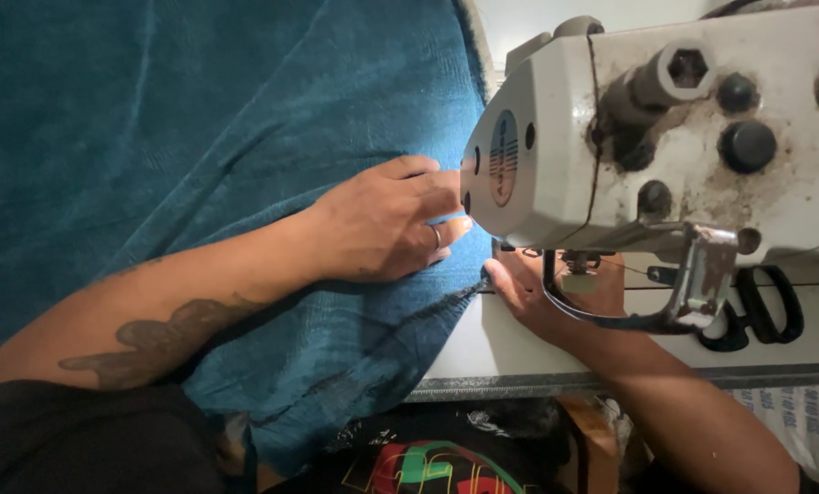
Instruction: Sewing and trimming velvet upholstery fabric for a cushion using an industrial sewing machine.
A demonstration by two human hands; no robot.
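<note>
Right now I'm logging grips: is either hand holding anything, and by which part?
Left hand lies flat on the teal fabric, pressing, not gripping. Right hand pinches the fabric's edge beside the sewing machine.

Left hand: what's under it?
The left hand lies flat on the teal ribbed fabric, fingertips by the off-white sewing machine head. What lies beneath the fabric is covered; the needle area is hidden too.
</note>
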